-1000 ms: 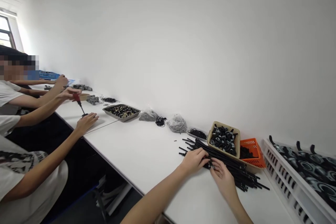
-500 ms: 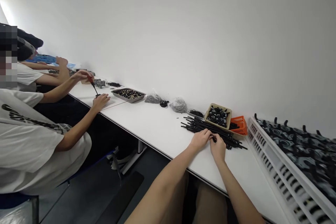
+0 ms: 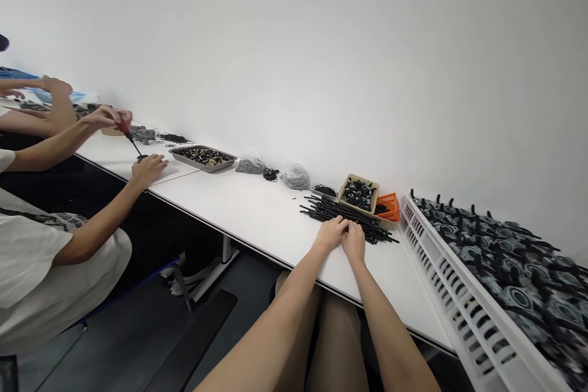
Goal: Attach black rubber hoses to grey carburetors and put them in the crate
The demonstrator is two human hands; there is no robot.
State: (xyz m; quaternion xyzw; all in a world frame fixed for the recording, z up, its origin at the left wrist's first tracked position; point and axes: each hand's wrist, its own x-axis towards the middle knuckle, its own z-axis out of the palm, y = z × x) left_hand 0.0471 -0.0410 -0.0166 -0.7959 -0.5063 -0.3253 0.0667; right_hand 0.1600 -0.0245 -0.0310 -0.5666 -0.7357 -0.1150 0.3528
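A pile of thin black rods (image 3: pixel 362 226) lies on the white table (image 3: pixel 257 220), in front of a tan basket. My left hand (image 3: pixel 329 234) and my right hand (image 3: pixel 354 241) rest side by side at the near edge of the pile, fingers curled onto the rods. Both hands are small and far off in the view, so what the fingertips pinch is hidden. The tan basket (image 3: pixel 349 184) holds small black round parts.
An orange basket (image 3: pixel 389 206) stands beside the tan one. A long white crate (image 3: pixel 459 294) of black and grey parts fills the right. Bags of small parts (image 3: pixel 295 177) and a grey tray (image 3: pixel 201 158) line the wall. A co-worker's hands (image 3: pixel 147 168) use a red-handled screwdriver (image 3: pixel 126 131) at the left.
The view has pulled back and swung, so my hands and the rods look smaller and farther. My hands stay together at the pile. The co-worker keeps working with the screwdriver.
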